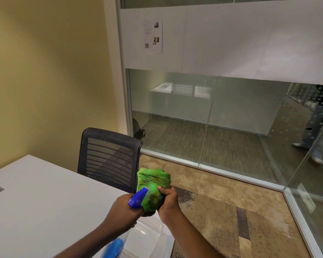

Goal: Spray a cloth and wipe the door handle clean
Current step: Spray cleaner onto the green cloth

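Glass partition (222,112) with a frosted band fills the upper right, a printed sheet (153,36) stuck to it, and another person's legs (313,131) show through the clear lower pane at far right. Yellow wall (50,71) takes up the left side, meeting the glass at a metal frame. Patterned carpet (222,211) runs along the base of the partition. Below the wall, a white table (45,211) spreads across the lower left, with a black mesh chair (108,159) pushed up to its far edge. Nearer the camera, a clear plastic bin (147,237) sits low beside the table's corner, partly hidden by the arms. Above it, the right hand (169,203) is closed around a bunched green cloth (153,189), thumb pressed on its front, a darker patch showing on the fabric. The left hand (125,209) is wrapped around the neck of a spray bottle (138,199), its blue nozzle aimed at the cloth and almost touching it, its blue body blurred below the forearm. No door handle shows in this view.
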